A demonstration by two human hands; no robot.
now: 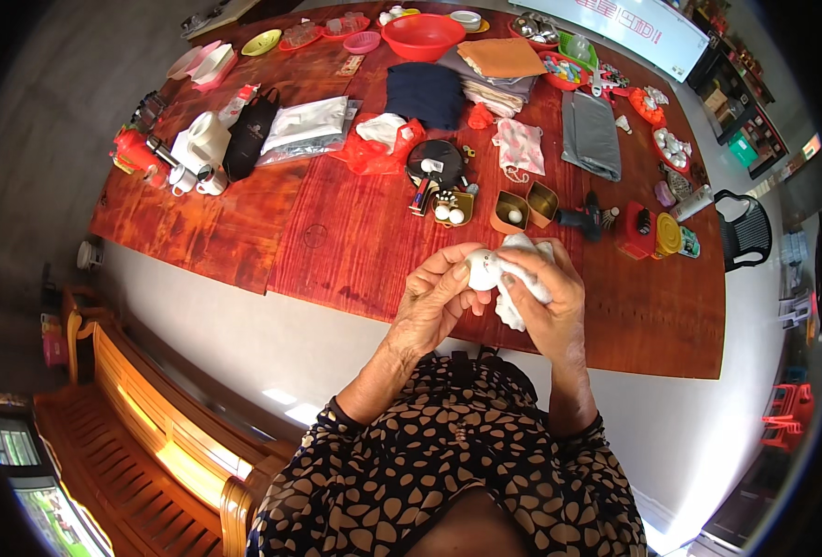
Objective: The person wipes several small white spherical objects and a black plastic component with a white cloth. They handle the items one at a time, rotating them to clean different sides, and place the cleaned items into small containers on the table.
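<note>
At the lower centre of the frame, a black garment with tan spots (pixel 457 427) is worn by the person; at the lower left, a slatted wooden bench (pixel 160 418) is seen. Just right of centre, over the near part of the red-brown table (pixel 337 251), a white ball (pixel 482 270) bearing a small dark mark is grasped between the thumb and fingers of the left hand (pixel 432 291). A white cloth (pixel 511 313) is gripped in the right hand (pixel 560 302) and is held at the ball's right side. Beyond the hands, a single pale ball (pixel 515 215) is contained in the left of two open-topped boxes (pixel 506 226); to their left, two white balls (pixel 449 213) are held in a small tray (pixel 468 206). Farther off, a red bag (pixel 365 158), a folded dark-blue cloth (pixel 425 96) and a grey folded sheet (pixel 589 135) are laid across the table. Near the upper edge, a large red basin (pixel 422 35) is set to the left of a folded orange cloth (pixel 497 58), by which a stack is topped.
</note>
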